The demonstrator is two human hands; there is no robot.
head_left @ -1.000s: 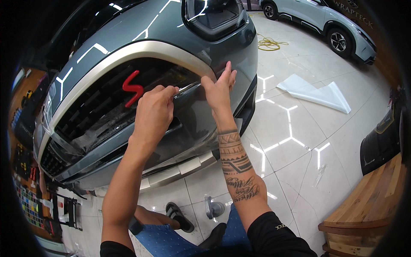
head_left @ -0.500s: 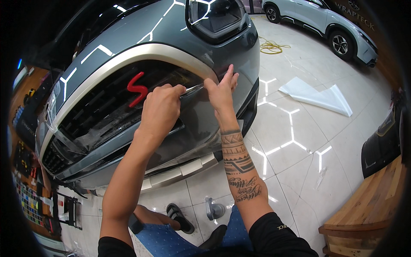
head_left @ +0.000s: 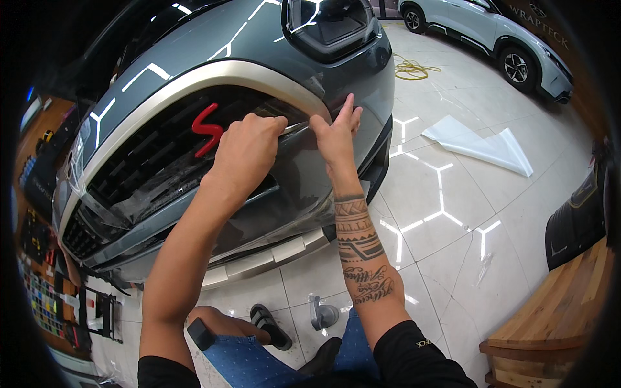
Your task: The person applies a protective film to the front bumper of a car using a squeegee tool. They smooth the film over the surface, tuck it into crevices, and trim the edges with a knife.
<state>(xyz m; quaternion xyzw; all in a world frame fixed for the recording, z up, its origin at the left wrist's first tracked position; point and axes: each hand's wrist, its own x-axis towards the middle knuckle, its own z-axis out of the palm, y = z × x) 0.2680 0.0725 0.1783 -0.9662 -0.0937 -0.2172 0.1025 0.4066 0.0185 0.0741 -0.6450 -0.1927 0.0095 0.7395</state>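
My left hand point(head_left: 249, 152) is closed around a slim silver tool point(head_left: 295, 128), its exact kind partly hidden by my fingers. The tool points right along the corner of the dark grille point(head_left: 145, 152), below the pale gold trim point(head_left: 259, 76). At its tip rests the thumb of my right hand point(head_left: 336, 136), the other fingers stretched out against the grey-green bumper point(head_left: 372, 107). A red S-shaped emblem point(head_left: 207, 130) sits on the grille, left of my left hand. Wrinkled clear film point(head_left: 152, 194) covers the lower grille.
A headlight point(head_left: 330, 32) is above my right hand. A white sheet point(head_left: 485, 147) and a coiled yellow hose point(head_left: 414, 68) lie on the tiled floor. Behind stands a light-coloured car point(head_left: 479, 32). A wooden bench point(head_left: 550, 317) is at the right, a tool-covered wall point(head_left: 42, 258) at the left.
My left hand has moved slightly up and right with the tool, and its forearm has swung outward to the left. My right hand stays nearly where it was.
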